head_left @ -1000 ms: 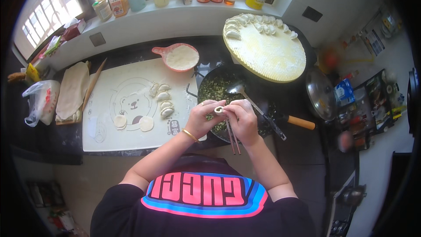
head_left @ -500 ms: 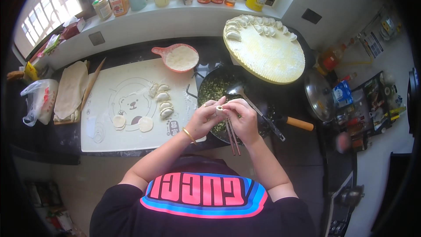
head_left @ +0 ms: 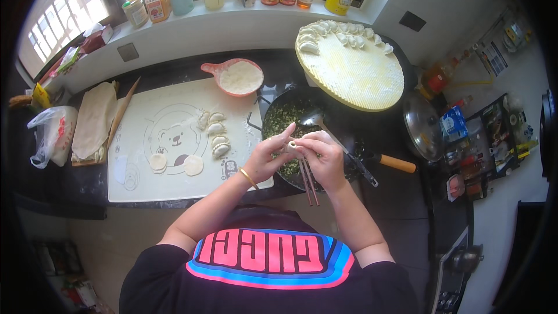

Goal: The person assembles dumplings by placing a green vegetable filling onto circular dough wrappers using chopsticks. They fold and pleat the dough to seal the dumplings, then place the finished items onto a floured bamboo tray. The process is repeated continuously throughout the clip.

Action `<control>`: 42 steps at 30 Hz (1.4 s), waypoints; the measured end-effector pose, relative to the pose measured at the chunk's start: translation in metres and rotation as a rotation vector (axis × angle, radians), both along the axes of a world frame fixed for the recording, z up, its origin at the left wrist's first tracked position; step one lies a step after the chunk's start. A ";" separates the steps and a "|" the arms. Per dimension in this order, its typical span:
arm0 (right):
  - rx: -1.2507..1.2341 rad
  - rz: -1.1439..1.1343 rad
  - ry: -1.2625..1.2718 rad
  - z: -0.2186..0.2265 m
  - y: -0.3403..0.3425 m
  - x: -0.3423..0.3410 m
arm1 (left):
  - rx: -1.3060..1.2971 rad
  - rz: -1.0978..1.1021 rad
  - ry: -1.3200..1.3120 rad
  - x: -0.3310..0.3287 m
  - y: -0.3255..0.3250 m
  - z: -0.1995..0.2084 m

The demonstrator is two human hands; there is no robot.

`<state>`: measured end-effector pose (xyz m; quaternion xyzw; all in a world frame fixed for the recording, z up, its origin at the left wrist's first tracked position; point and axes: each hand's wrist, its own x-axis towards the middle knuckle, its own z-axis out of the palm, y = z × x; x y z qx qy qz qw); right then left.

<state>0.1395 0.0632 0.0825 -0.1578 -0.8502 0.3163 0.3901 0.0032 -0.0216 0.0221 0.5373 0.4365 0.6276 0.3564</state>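
Observation:
Both hands meet over the near side of a dark pan of chopped green filling (head_left: 282, 115). Between them is a small pale dumpling (head_left: 292, 146), its folded edge partly hidden by fingers. My left hand (head_left: 268, 157) cups it from the left, fingers bent around it. My right hand (head_left: 323, 157) pinches its edge from the right. Below the hands, a pair of chopsticks (head_left: 309, 183) leans over the pan's rim. A metal spoon (head_left: 312, 121) rests in the filling. On the white mat (head_left: 145, 186) lie several finished dumplings (head_left: 217, 134) and two round wrappers (head_left: 193, 166).
A round yellow tray (head_left: 354, 75) with several dumplings stands behind the pan. A red scoop of flour (head_left: 239, 77) sits at the mat's far edge. Left are a rolling pin (head_left: 123, 110) and a dough sheet (head_left: 95, 116). The pan's wooden handle (head_left: 397, 163) points right.
My left fingers have opened a little and shifted around the dumpling. My right hand has stayed almost in place, still pinching. Everything on the counter looks the same.

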 end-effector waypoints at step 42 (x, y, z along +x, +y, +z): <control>-0.131 0.103 -0.296 -0.007 0.016 -0.017 | -0.199 -0.043 -0.082 0.001 -0.007 -0.015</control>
